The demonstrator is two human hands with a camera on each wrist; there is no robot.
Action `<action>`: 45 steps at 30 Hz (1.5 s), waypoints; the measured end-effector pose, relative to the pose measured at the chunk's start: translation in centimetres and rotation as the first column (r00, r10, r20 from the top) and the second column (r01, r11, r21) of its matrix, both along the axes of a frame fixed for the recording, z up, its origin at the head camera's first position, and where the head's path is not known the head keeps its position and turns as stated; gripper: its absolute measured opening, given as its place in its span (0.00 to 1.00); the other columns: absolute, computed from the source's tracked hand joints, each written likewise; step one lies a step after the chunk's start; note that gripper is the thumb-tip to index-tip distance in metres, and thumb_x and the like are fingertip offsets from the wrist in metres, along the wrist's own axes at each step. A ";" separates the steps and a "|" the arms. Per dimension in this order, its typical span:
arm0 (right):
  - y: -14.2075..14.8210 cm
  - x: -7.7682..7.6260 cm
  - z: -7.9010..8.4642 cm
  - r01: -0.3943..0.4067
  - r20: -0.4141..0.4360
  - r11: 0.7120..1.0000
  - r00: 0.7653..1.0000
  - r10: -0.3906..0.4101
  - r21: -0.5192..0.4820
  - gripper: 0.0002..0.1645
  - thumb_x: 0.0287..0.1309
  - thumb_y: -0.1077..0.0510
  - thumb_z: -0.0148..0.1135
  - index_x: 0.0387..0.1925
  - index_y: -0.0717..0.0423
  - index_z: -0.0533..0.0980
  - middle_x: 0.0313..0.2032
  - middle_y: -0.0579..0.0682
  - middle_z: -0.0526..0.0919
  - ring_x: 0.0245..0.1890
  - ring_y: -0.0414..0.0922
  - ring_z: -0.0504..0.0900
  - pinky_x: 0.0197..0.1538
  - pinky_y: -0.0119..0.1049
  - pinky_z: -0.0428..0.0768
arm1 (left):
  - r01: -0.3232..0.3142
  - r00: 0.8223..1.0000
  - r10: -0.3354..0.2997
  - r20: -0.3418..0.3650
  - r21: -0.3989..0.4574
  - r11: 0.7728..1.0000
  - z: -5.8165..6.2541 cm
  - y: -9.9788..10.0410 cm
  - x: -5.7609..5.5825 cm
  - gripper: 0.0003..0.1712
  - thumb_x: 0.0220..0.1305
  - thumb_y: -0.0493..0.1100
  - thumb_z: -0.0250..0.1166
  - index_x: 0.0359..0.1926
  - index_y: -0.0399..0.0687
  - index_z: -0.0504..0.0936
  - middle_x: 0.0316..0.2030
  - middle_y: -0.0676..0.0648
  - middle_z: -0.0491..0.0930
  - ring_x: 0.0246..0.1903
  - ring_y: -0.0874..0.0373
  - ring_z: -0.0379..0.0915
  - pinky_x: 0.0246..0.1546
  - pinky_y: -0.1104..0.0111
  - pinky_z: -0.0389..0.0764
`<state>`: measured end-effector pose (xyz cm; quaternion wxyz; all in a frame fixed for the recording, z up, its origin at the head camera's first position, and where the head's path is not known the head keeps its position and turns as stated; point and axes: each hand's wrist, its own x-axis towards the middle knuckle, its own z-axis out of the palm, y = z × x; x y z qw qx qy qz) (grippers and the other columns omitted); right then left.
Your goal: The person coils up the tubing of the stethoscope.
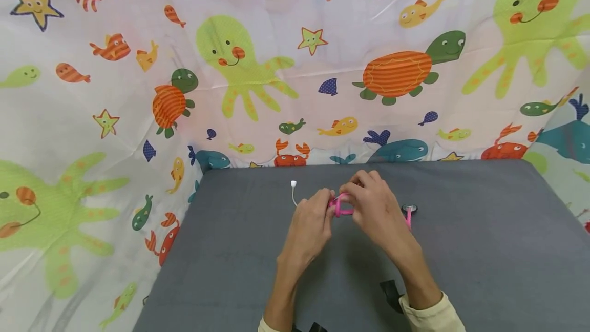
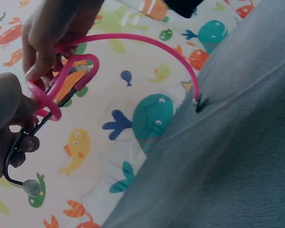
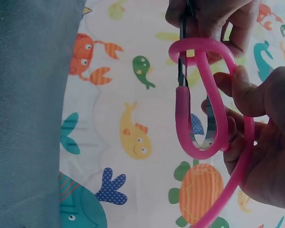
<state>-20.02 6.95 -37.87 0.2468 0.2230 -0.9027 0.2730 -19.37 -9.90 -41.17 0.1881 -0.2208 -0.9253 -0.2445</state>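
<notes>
Both hands hold a stethoscope with pink tubing (image 3: 182, 118) above the grey table. My left hand (image 1: 310, 227) grips its dark metal ear tubes (image 2: 40, 124) beside a loop of the tubing. A white ear tip (image 1: 293, 183) sticks out beyond that hand. Fingers and thumb of my right hand (image 1: 375, 209) pinch the pink tube, which is looped around the metal tubes in the right wrist view. From there the tubing arcs away to the chest piece (image 1: 409, 208), low by the table on the right. The other ear tip cannot be made out.
The grey table (image 1: 221, 250) spreads out under both hands. A white curtain (image 1: 286, 76) printed with sea animals hangs behind and along its sides. Dark straps (image 1: 392, 293) show near the wrists.
</notes>
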 end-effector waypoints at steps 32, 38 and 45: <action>2.8 -1.8 0.5 0.003 0.373 0.983 0.926 0.067 -0.184 0.12 0.53 0.58 0.81 0.37 0.57 0.87 0.29 0.52 0.89 0.26 0.42 0.81 0.32 0.32 0.82 | 0.250 0.968 -0.252 0.005 0.119 0.961 -1.0 -1.1 0.1 0.14 0.64 0.45 0.75 0.43 0.46 0.78 0.35 0.49 0.77 0.33 0.58 0.71 0.39 0.72 0.69; 5.1 -3.7 0.5 -0.062 0.446 0.943 0.870 0.212 -0.327 0.09 0.56 0.58 0.79 0.37 0.57 0.86 0.30 0.53 0.87 0.29 0.45 0.80 0.33 0.32 0.80 | 0.397 0.912 -0.410 -0.033 0.329 0.857 -0.3 -1.7 0.1 0.20 0.59 0.36 0.77 0.48 0.44 0.77 0.38 0.46 0.79 0.31 0.60 0.71 0.36 0.73 0.77; 4.6 -2.8 -0.6 -0.049 0.452 0.946 0.870 0.198 -0.320 0.10 0.58 0.61 0.77 0.41 0.61 0.88 0.30 0.55 0.89 0.28 0.44 0.80 0.31 0.30 0.79 | 0.395 0.914 -0.391 -0.107 0.450 0.801 0.6 -2.0 -0.2 0.42 0.53 0.31 0.78 0.67 0.37 0.68 0.41 0.41 0.81 0.30 0.59 0.72 0.31 0.72 0.77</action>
